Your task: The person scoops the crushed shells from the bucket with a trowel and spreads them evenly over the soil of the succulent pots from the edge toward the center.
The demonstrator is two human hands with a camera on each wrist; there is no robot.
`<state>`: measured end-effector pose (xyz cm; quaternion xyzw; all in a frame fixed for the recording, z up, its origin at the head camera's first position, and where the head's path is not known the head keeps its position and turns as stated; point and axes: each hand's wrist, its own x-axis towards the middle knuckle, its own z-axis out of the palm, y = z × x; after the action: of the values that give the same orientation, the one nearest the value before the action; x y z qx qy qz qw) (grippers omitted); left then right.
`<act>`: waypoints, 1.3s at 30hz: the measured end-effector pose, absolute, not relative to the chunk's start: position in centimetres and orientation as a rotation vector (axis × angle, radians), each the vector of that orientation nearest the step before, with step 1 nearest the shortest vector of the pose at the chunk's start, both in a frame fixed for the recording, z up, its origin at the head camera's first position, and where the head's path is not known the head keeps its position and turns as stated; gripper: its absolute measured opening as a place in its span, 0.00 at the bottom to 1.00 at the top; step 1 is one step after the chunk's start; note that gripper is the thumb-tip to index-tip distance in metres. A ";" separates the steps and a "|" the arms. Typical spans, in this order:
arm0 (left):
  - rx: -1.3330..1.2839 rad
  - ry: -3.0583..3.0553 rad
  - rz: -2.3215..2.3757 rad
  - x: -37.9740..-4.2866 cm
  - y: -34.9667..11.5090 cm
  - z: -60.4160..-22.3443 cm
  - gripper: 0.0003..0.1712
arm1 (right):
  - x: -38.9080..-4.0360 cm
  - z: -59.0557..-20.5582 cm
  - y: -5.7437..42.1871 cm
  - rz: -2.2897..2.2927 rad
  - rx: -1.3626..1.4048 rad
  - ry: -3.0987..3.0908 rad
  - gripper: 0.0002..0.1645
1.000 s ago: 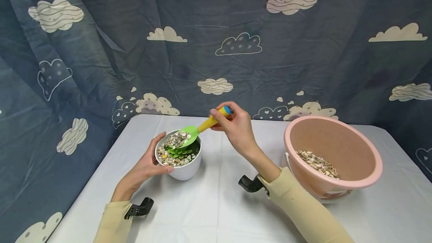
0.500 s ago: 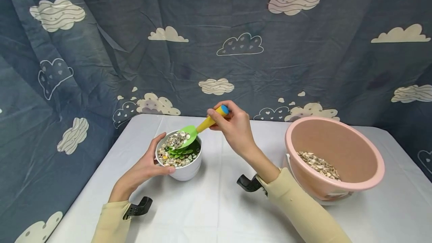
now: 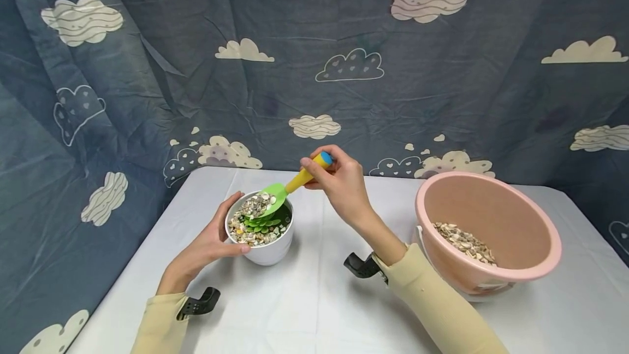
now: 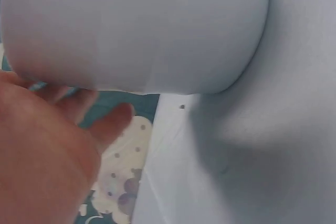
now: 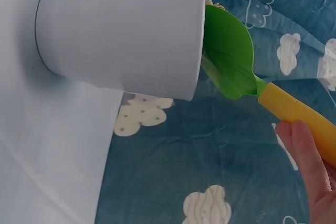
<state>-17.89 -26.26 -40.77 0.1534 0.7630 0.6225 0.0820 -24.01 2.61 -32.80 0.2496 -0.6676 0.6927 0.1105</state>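
Note:
A white flower pot (image 3: 269, 254) stands on the table at left of centre in the head view, holding a green succulent (image 3: 260, 224) and small stones. My left hand (image 3: 207, 243) grips the pot from its left, thumb at the near rim and fingers round the far side. In my right hand (image 3: 345, 189) is the yellow handle of a toy trowel (image 3: 300, 180). Its green blade, loaded with gravel (image 3: 255, 205), tilts down over the plant inside the rim. The right wrist view shows the trowel's blade (image 5: 231, 51) at the pot's mouth (image 5: 197, 40).
A pink bucket (image 3: 516, 217) stands at the right of the table (image 3: 319, 310), with gravel (image 3: 464, 242) on its bottom. Behind the table hangs a dark blue cloth (image 3: 275, 92) with a cloud print.
My right hand and the trowel have shifted slightly left, the blade staying over the pot. My left hand still holds the pot, its thumb slightly further left.

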 end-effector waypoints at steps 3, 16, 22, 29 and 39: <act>0.469 2.229 1.906 -18.0 -26.3 -41.0 0.62 | -23.8 -32.5 2.5 1.999 0.762 -1.969 0.17; 0.342 2.319 1.823 -17.6 -25.6 -40.7 0.61 | -23.6 -32.0 2.1 1.914 0.798 -2.002 0.16; 0.315 2.337 1.790 -17.5 -25.5 -40.5 0.63 | -23.6 -31.9 2.0 1.911 0.791 -2.013 0.16; 0.320 2.337 1.797 -17.6 -25.5 -40.5 0.64 | -23.5 -31.8 2.2 1.977 0.721 -2.023 0.15; 0.484 2.128 2.003 -18.0 -25.9 -41.1 0.64 | -23.0 -31.5 3.0 2.133 0.604 -2.010 0.14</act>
<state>-18.02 -25.87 -41.13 0.1628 0.7154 0.6736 0.0895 -22.97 3.01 -31.55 0.2011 -0.6699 0.7108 0.0744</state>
